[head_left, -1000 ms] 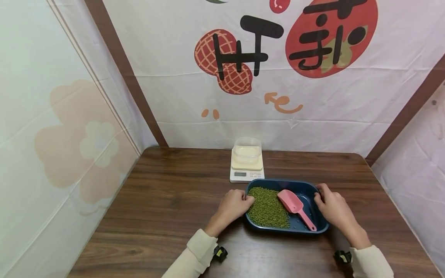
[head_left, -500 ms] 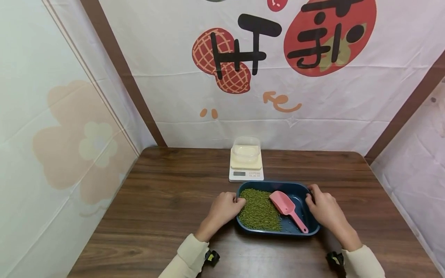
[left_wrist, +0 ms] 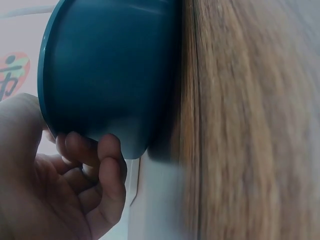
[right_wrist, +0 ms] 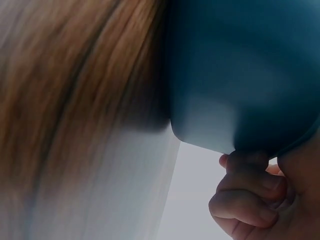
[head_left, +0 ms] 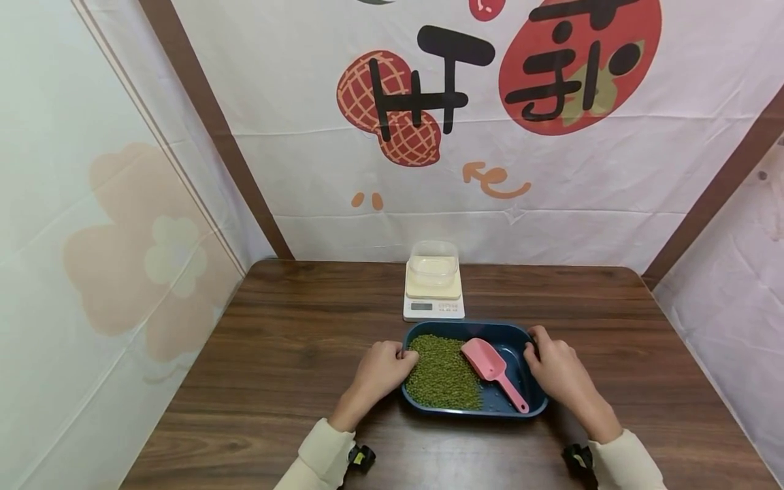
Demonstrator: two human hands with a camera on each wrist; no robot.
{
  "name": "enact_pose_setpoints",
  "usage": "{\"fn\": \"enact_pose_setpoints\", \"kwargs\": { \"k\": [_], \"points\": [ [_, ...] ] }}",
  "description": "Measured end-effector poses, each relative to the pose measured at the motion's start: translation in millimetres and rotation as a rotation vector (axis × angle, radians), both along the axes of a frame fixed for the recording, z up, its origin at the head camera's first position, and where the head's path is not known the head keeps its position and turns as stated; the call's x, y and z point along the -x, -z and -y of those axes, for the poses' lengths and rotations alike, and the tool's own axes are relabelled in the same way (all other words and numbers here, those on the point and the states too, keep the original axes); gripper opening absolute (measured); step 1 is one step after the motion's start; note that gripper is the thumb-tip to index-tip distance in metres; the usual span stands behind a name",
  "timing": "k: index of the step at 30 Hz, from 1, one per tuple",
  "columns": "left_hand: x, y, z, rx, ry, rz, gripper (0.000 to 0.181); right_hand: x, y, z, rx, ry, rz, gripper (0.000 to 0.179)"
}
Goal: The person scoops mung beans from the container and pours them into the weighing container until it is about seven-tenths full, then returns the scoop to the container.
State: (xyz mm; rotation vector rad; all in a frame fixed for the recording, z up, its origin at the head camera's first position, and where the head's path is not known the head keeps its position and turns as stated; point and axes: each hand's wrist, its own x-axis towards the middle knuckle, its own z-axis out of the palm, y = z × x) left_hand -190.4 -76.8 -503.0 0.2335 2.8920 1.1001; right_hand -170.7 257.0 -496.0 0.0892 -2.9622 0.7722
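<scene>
A dark blue rectangular tray (head_left: 471, 412) stands between my two hands on the front half of the table. Green mung beans (head_left: 444, 374) fill its left side, and a pink scoop (head_left: 486, 361) lies on the right, its handle toward the near right corner. My left hand (head_left: 381, 371) grips the left rim, thumb over the edge; in the left wrist view its curled fingers (left_wrist: 107, 185) press the outer wall. My right hand (head_left: 559, 367) grips the opposite rim, and the right wrist view shows its bent fingers (right_wrist: 245, 195) under the rim.
Just behind the tray is a white kitchen scale (head_left: 433, 308) bearing a clear plastic container (head_left: 434, 265). The dark wooden table (head_left: 294, 354) reaches back to a printed cloth wall (head_left: 551, 231), with another cloth wall (head_left: 55, 306) along the left.
Both hands have moved the tray to the left and slightly nearer, with beans and scoop in it. It now sits more squarely in front of the scale. The grip looks the same.
</scene>
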Motion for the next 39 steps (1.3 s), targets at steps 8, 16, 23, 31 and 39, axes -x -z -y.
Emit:
{"fn": "enact_pose_setpoints", "kwargs": {
  "k": [8, 16, 23, 31, 39],
  "points": [
    [0.0, -0.2, 11.1, 0.006, -0.018, -0.005, 0.046, 2.6, -0.3, 11, 0.01, -0.012, 0.009, 0.036],
    [-1.0, -0.2, 22.5, -0.015, -0.035, -0.011, 0.047, 4.4, 0.4, 23, -0.012, -0.029, -0.038, 0.034],
    [-1.0, 0.6, 28.6, 0.007, -0.037, -0.008, 0.046, 1.7, -1.5, 31, -0.024, -0.007, -0.003, 0.036],
    [-1.7, -2.4, 29.3, -0.001, -0.037, -0.022, 0.035, 0.7, -3.1, 32, -0.051, -0.018, -0.021, 0.036],
    [-1.0, -3.1, 26.7, -0.123, -0.04, 0.012, 0.012, -4.5, -10.3, 35, -0.19, -0.088, -0.305, 0.032]
  ]
}}
